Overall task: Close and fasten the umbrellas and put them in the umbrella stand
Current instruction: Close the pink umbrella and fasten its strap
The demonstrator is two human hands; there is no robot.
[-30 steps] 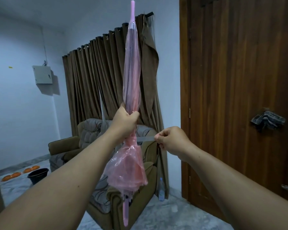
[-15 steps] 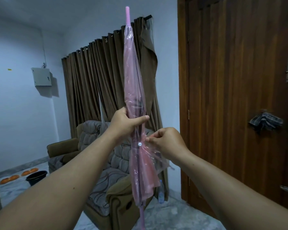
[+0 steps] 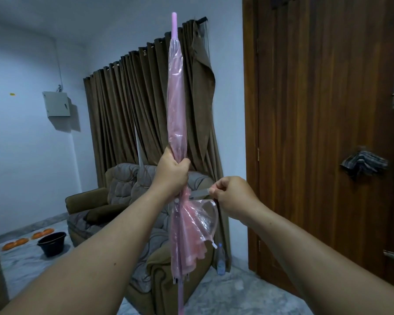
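Note:
A pink translucent umbrella [image 3: 176,98] stands upright in front of me, folded, its tip pointing up. My left hand [image 3: 172,175] grips the rolled canopy around its middle. Below that grip the canopy flares out loose. My right hand [image 3: 231,196] pinches the clear fastening strap [image 3: 199,192] and holds it stretched out to the right of the umbrella. A small white snap shows on the canopy just under my left hand. No umbrella stand is in view.
A brown armchair [image 3: 114,205] stands behind the umbrella before brown curtains [image 3: 132,105]. A wooden door [image 3: 323,123] fills the right side, with a cloth [image 3: 363,164] hanging on it. A black bucket [image 3: 51,243] and a bottle [image 3: 221,258] sit on the floor.
My right hand drew the strap in to the umbrella half a second ago and has now pulled it out to the right again. The lower canopy has loosened and flared.

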